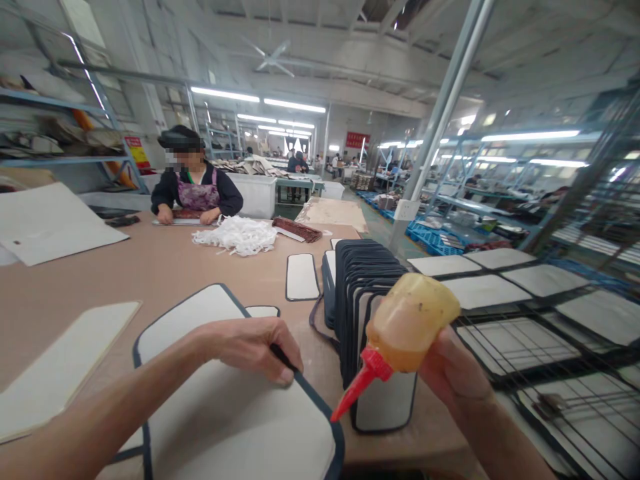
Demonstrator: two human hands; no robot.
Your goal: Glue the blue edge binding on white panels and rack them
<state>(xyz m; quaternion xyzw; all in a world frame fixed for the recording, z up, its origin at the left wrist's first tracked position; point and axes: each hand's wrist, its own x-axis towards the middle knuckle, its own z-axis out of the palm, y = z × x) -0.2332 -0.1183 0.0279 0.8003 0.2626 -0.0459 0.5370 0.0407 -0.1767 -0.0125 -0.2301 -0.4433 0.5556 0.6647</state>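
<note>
No legible text. Red-and-yellow sign (137,153) beside the blue shelving (60,161): lettering too small and blurred to read. Red banner (359,140) at the far wall (343,119): pale characters, likewise unreadable.

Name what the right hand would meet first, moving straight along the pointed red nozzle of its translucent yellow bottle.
Probably the dark border of the white, round-cornered panel that the left hand grips; depth is unclear, so the nozzle may be touching it.

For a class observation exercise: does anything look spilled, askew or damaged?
Nothing looks clearly spilled or damaged. The white strips lie in a tangled heap on the table, untidier than the row of dark-edged panels. The bottle is tipped nozzle down, but the right hand grips it.
</note>
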